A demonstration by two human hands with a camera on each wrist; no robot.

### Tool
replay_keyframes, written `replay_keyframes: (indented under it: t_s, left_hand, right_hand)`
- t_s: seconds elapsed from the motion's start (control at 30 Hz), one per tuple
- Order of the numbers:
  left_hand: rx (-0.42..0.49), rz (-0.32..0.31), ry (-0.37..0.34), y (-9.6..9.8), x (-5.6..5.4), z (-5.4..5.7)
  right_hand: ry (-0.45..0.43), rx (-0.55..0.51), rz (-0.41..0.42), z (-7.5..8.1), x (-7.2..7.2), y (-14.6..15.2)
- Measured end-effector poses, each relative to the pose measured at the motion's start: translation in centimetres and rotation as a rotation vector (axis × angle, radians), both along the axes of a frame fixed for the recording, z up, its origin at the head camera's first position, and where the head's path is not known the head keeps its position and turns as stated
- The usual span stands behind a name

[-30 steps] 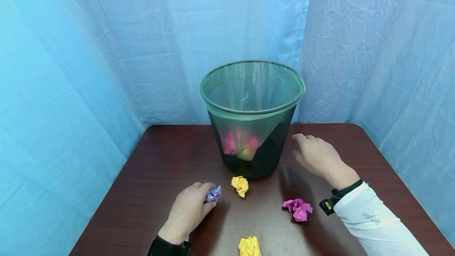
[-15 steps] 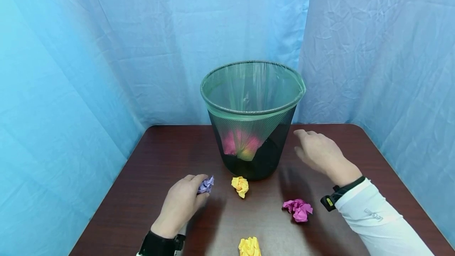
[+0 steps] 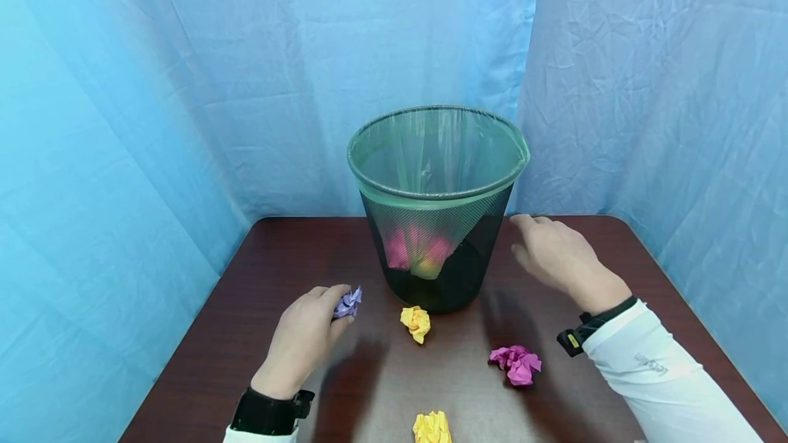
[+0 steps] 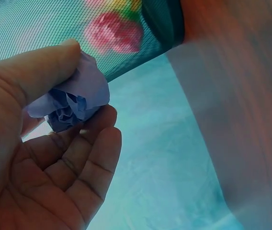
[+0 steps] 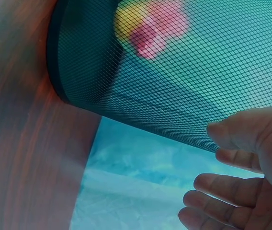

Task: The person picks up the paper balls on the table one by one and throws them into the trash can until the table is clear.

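Note:
My left hand (image 3: 303, 335) pinches a crumpled purple paper ball (image 4: 81, 93) between thumb and fingers, raised above the table left of the bin. Beside the bin's right side my right hand (image 3: 557, 255) hovers with relaxed, parted fingers (image 5: 227, 189) and holds nothing. The black mesh wastebasket (image 3: 486, 238) stands upright at the back middle, lined with a thin green bag (image 3: 431, 202). Pink and yellow paper balls show through its mesh, low in the bag. A yellow paper ball (image 3: 416, 324) lies right in front of the bin's base.
On the dark wooden table (image 3: 246, 292) lie a magenta paper ball (image 3: 517, 364) at the right and another yellow paper ball (image 3: 432, 427) at the near edge of view. Blue curtains (image 3: 246, 87) hang behind and at both sides.
My left hand has lifted and shifted left and away from me with the purple paper ball. My right hand has risen slightly beside the bin.

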State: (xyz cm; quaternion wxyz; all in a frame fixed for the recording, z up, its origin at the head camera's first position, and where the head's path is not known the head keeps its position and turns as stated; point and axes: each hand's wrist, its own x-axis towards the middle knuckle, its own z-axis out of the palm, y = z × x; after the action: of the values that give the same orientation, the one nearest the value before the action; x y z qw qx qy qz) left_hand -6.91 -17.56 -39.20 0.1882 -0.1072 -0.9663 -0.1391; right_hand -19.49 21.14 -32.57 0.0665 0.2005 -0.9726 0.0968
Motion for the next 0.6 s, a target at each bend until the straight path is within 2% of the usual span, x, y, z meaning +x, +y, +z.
replay_keyframes:
  t_s: [0.4, 0.6]
  left_hand:
    - [0.004, -0.004, 0.027, -0.5, -0.6, 1.7]
    - [-0.006, -0.015, 0.069, -0.7, -0.8, 2.4]
  right_hand:
    - [-0.009, 0.014, -0.003, 1.6, -0.3, 0.3]
    - [-0.013, 0.023, -0.004, 2.3, -0.5, 0.4]
